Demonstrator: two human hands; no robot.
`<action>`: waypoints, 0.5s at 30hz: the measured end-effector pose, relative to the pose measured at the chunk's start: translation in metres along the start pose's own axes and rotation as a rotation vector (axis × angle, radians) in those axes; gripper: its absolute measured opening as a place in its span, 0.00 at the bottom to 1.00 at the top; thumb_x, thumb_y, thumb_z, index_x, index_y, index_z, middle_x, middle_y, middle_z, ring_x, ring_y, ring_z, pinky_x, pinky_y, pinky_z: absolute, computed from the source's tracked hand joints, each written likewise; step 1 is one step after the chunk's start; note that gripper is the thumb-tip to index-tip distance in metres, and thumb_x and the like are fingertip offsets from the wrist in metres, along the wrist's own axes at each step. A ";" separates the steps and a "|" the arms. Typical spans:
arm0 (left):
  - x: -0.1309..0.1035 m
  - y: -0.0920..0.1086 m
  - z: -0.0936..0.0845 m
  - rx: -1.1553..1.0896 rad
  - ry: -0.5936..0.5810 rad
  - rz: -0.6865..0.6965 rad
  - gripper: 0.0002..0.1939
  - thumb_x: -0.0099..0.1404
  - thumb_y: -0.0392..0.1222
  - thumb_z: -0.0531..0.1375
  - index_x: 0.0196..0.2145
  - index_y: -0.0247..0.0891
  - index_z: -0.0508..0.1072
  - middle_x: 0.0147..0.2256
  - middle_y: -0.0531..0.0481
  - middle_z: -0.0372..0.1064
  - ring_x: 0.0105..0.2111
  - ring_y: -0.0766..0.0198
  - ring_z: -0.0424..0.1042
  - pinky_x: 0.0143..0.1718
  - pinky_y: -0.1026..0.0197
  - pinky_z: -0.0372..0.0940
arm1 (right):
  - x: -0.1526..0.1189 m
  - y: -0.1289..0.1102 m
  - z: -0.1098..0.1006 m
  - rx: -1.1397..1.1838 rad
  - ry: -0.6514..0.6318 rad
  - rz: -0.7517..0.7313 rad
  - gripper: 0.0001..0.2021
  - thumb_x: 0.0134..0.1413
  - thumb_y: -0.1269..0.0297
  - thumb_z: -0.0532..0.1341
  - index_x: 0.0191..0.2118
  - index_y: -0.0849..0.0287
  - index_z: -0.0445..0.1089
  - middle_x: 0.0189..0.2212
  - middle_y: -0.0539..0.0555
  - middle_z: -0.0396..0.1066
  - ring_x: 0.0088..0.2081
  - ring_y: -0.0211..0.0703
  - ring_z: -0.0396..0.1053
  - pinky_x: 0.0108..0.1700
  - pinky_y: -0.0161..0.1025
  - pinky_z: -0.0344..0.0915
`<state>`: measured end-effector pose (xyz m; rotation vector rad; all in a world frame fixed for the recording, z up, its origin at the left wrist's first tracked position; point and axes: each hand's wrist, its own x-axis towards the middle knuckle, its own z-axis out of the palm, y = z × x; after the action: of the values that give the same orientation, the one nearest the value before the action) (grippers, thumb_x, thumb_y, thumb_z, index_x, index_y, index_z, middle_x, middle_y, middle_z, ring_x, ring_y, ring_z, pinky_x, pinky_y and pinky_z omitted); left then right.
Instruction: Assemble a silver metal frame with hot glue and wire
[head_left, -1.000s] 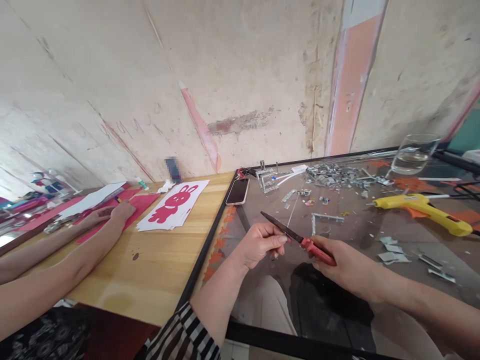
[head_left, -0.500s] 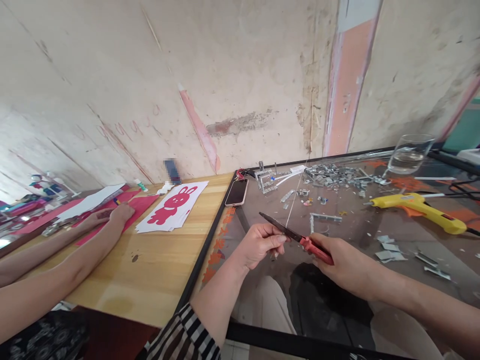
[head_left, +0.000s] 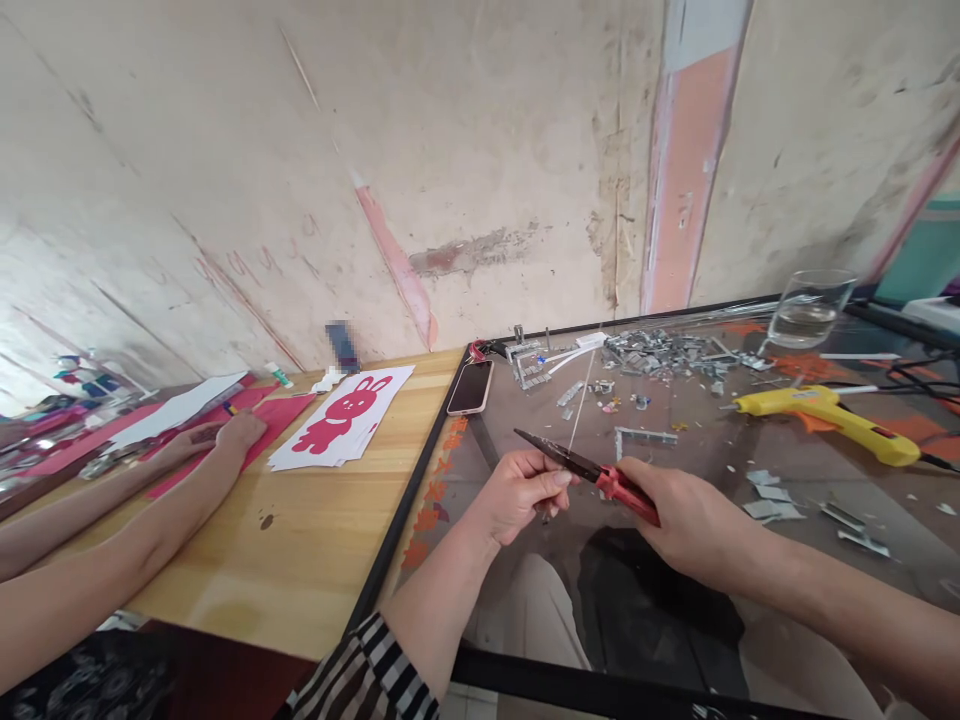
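- Gripping red-handled scissors (head_left: 611, 484) in the right hand (head_left: 681, 515), above the bench (head_left: 686, 400).
- Pointing blades toward its left edge, just beside fingertips of the left hand (head_left: 525, 494).
- Pinching a small piece (head_left: 547, 514) there, mostly hidden.

Head-worn view, looking down, wall (head_left: 495, 130) ahead
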<state>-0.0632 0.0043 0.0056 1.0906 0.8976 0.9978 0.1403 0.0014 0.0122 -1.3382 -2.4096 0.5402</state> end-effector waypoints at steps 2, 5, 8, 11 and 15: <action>0.000 0.000 0.004 -0.051 -0.002 0.005 0.12 0.48 0.45 0.65 0.25 0.31 0.73 0.15 0.53 0.64 0.15 0.74 0.58 0.18 0.68 0.50 | 0.000 0.001 -0.002 -0.085 0.065 -0.010 0.07 0.45 0.72 0.52 0.34 0.57 0.58 0.26 0.51 0.67 0.25 0.38 0.61 0.27 0.36 0.47; 0.000 0.001 0.003 -0.047 -0.002 0.016 0.13 0.47 0.45 0.65 0.25 0.31 0.72 0.15 0.53 0.64 0.16 0.73 0.59 0.18 0.68 0.50 | -0.001 -0.001 -0.003 0.011 0.010 -0.006 0.04 0.47 0.71 0.51 0.31 0.56 0.58 0.24 0.49 0.66 0.24 0.37 0.60 0.26 0.35 0.48; -0.001 0.002 -0.002 0.038 0.000 0.013 0.14 0.46 0.46 0.66 0.24 0.32 0.72 0.18 0.51 0.66 0.17 0.72 0.61 0.19 0.67 0.52 | -0.001 -0.004 -0.001 0.172 -0.089 0.010 0.02 0.48 0.69 0.51 0.28 0.56 0.57 0.22 0.48 0.64 0.23 0.36 0.58 0.25 0.33 0.49; -0.001 -0.001 -0.003 0.049 0.007 -0.001 0.14 0.47 0.47 0.66 0.25 0.31 0.72 0.17 0.52 0.65 0.17 0.72 0.60 0.19 0.67 0.52 | 0.000 -0.001 0.002 0.128 -0.070 0.014 0.02 0.48 0.70 0.51 0.29 0.56 0.58 0.22 0.48 0.65 0.23 0.36 0.59 0.25 0.34 0.49; 0.003 -0.005 0.002 -0.049 0.020 -0.018 0.13 0.48 0.45 0.65 0.25 0.31 0.73 0.15 0.53 0.64 0.16 0.74 0.58 0.19 0.68 0.49 | 0.002 0.005 0.002 -0.027 0.034 0.026 0.05 0.46 0.71 0.52 0.32 0.56 0.58 0.24 0.49 0.66 0.24 0.38 0.60 0.27 0.35 0.48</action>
<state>-0.0599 0.0057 0.0009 1.0313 0.8933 1.0122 0.1417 0.0050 0.0084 -1.3809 -2.3831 0.4889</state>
